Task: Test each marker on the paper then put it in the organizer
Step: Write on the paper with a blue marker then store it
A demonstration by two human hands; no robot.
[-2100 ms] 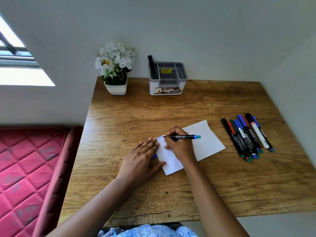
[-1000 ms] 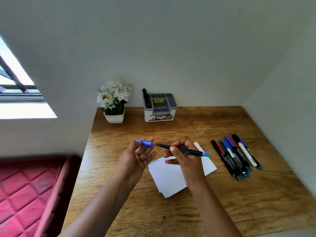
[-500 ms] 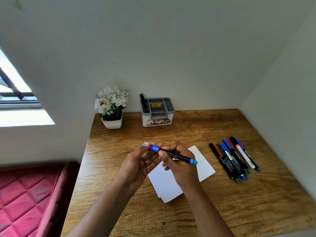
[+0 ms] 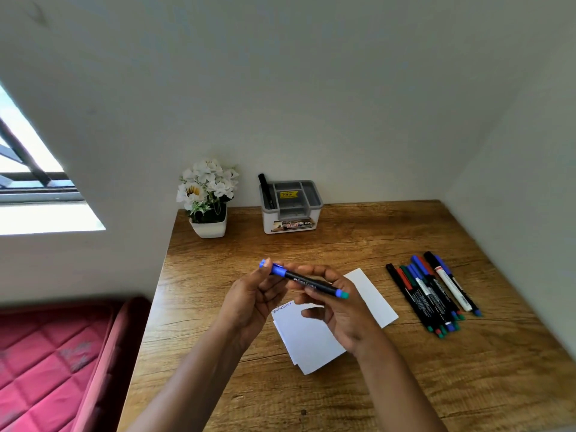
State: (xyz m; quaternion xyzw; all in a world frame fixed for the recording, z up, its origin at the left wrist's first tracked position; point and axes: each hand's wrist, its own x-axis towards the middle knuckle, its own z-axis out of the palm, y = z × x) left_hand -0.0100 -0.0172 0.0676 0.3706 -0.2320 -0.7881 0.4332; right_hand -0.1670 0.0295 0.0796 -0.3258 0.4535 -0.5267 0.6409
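I hold a black marker [image 4: 307, 282] with a blue cap level above the desk. My left hand [image 4: 252, 302] grips its capped blue end, and my right hand [image 4: 338, 310] grips the barrel near the teal end. The cap sits on the marker. Under my hands lies the white paper [image 4: 311, 335], with a short scribble at its top left corner. A grey and white organizer [image 4: 291, 207] stands at the back of the desk with one black marker [image 4: 266, 190] upright in its left slot. Several markers [image 4: 433, 291] lie in a row at the right.
A white pot of white flowers [image 4: 208, 198] stands left of the organizer. The wooden desk [image 4: 358, 385] meets walls at the back and right. A red cushioned seat [image 4: 62, 363] is beside the desk's left edge.
My right hand stopped writing and lifted the marker off the paper. My left hand brought the blue cap up and pushed it onto the tip. The camera view tilted upward.
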